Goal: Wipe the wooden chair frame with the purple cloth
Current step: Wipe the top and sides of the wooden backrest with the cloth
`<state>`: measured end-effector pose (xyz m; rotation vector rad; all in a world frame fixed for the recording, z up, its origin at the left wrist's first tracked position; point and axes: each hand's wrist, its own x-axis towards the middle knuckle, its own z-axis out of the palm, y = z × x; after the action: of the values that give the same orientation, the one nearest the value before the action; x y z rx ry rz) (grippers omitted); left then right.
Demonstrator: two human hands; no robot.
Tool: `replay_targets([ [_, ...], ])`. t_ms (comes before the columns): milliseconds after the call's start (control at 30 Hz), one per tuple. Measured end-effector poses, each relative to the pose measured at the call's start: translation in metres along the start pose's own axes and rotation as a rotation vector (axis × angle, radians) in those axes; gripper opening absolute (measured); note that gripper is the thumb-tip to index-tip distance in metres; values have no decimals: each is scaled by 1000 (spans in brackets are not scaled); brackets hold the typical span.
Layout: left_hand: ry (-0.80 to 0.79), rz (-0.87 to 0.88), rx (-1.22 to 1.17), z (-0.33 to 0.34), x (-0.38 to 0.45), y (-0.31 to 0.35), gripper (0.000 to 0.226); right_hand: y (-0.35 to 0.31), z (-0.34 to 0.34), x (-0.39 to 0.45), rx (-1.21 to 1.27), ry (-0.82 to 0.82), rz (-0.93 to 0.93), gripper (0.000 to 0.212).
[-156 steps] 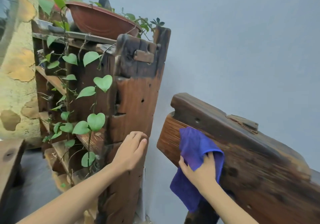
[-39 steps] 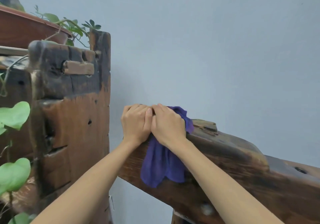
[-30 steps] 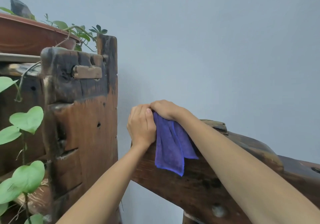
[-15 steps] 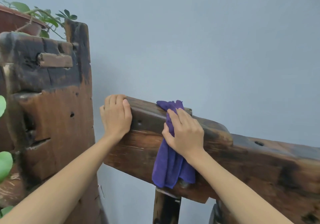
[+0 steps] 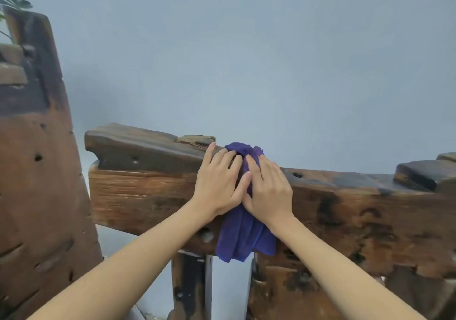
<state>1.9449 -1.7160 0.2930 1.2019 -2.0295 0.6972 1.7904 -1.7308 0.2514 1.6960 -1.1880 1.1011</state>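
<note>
Wiping, head view | my left hand [image 5: 218, 186] and right hand [image 5: 267, 187] lie flat, fingers spread, pressing the purple cloth [image 5: 244, 225] draped over the chair frame [image 5: 138, 186] | I judge the rail's right stretch remains.

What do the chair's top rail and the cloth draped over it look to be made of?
Top rail: solid, aged wood by its visible grain, knots, holes and dark patches; the finish looks worn and matte.
Purple cloth: soft textile, possibly microfibre, judging by its limp folds and slightly fuzzy surface.
</note>
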Motion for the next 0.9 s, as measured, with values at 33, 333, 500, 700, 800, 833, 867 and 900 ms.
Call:
replay_targets([
  [33, -19, 19, 6, 4, 6, 14, 47, 12, -3, -9, -18, 8, -7, 49],
  [333, -246, 76, 26, 39, 43, 121, 59, 158, -35, -82, -136, 20, -123, 68],
  [500, -251, 87, -36, 50, 58, 164, 50, 259, -69, -114, -194, -68, -160, 83],
  [700, -255, 112, -81, 66, 85, 233, 61, 343, -114, -115, -278, -168, -182, 89],
  [800, -280, 102, -105, 74, 101, 262, 68, 354, -119, -108, -270, -165, -232, 81],
  [833, -285, 93, -117, 77, 107, 269, 69, 358, -121, -106, -261, -158, -251, 78],
  [867, -286, 82, -130, 79, 111, 275, 69, 360, -122, -103, -242, -148, -276, 74],
  [900, -284, 79, -144, 83, 117, 282, 68, 364, -125, -100, -218, -135, -294, 70],
])
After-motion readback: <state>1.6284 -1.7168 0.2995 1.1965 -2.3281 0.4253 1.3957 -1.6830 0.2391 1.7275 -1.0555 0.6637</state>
